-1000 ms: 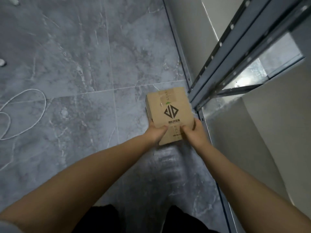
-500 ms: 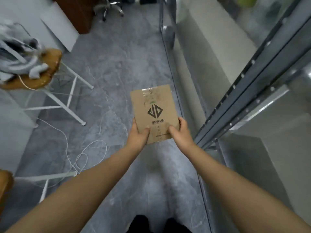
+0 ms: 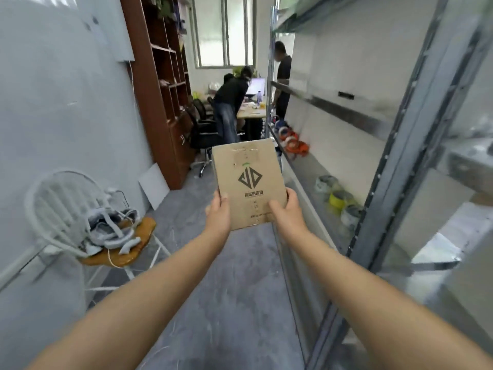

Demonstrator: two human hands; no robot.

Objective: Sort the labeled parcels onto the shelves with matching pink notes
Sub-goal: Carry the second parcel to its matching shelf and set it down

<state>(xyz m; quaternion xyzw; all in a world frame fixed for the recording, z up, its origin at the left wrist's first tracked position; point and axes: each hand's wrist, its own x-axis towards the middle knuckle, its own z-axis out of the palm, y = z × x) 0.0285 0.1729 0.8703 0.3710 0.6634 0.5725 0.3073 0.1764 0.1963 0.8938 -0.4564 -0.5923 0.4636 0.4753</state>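
A brown cardboard parcel with a dark diamond logo is held up in front of me, its printed face toward the camera. My left hand grips its lower left edge and my right hand grips its lower right edge, thumbs on the printed face. The grey metal shelving unit runs along my right, close to the parcel. No pink note and no label show on the parcel or the shelves from here.
Tape rolls and orange-white items lie on a shelf to the right. A white chair with cloth on its wooden seat stands at the left wall. A brown bookcase and two people at a desk are farther down the aisle.
The parcel has risen from near the floor to chest height in both hands. My view has tilted up from the grey floor to the aisle ahead.
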